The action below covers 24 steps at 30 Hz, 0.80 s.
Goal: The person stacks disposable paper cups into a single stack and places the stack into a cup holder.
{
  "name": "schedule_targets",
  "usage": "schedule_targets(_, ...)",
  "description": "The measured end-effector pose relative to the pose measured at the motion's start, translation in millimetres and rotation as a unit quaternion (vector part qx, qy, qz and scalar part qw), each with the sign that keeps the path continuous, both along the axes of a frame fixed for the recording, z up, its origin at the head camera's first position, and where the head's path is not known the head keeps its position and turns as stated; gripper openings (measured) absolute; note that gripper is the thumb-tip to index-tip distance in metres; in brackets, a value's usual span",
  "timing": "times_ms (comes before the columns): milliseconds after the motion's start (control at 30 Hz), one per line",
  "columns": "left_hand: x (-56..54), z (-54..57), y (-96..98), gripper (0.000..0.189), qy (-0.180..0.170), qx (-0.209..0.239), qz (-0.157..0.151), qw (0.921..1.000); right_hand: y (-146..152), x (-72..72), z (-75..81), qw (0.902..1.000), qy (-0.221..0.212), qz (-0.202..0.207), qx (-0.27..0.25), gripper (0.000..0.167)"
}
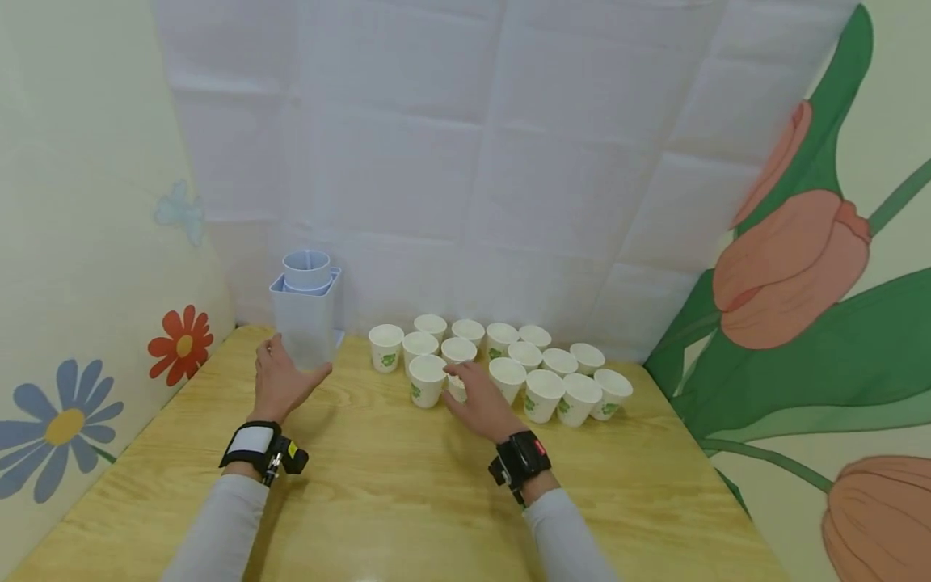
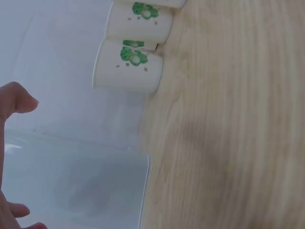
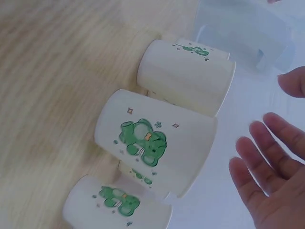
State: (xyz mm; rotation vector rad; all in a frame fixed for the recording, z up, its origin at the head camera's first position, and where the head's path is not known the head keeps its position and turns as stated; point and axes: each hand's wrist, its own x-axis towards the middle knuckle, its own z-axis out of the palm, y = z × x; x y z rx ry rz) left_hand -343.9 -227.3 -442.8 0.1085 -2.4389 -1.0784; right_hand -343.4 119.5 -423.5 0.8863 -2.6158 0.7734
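My left hand (image 1: pixel 282 380), thumb spread from the fingers, is in front of the tall pale box (image 1: pixel 305 327), holding nothing. Inside the box stands a pale blue round cup-like piece (image 1: pixel 307 271). In the left wrist view, the thumb and fingertips show at the edge beside the box (image 2: pixel 90 186). My right hand (image 1: pixel 483 402) reaches over the front of the white paper cups, its fingertips overlapping one cup (image 1: pixel 457 390) next to a front cup (image 1: pixel 426 381). The right wrist view shows straight, slightly spread fingers (image 3: pixel 271 157) beside a cup (image 3: pixel 157 138) printed with a green bear, nothing in the grasp.
Several more paper cups, such as one at the left end (image 1: pixel 385 349) and one at the right end (image 1: pixel 611 394), stand upright in loose rows on the wooden table (image 1: pixel 393 501). A white cloth (image 1: pixel 465 162) hangs behind. Flower-painted walls (image 1: pixel 785 388) flank the table.
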Motion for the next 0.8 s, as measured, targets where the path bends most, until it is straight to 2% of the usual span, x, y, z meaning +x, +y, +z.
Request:
schedule_targets(200,-22.8,-2.0,-9.2,0.106,0.008,0.001,0.03,0.9995,-24.9,-24.2,8.7,0.9978,-0.027,0.007,0.059,0.055)
schedule_targets(267,-29.6,-3.4,-8.3,0.106,0.009,0.019,0.034,0.9992,-33.0,-35.4,6.0,0.9961,-0.029,-0.002,0.084,0.059)
schedule_targets(400,-41.4,-2.6,-3.9,0.112,-0.012,0.075,0.029,0.9967,-43.1,-54.1,1.9,0.9928,-0.038,-0.025,0.11,0.063)
schedule_targets(533,-51.3,-1.1,-2.4,0.119,-0.025,0.109,0.035,0.9931,-48.5,-62.9,2.7,0.9878,-0.071,-0.036,0.134,0.069)
schedule_targets(800,-68.4,-11.8,1.0,0.124,0.029,0.134,0.056,0.9889,-49.5,-72.1,-2.6,0.9845,-0.103,-0.024,0.14,0.069)
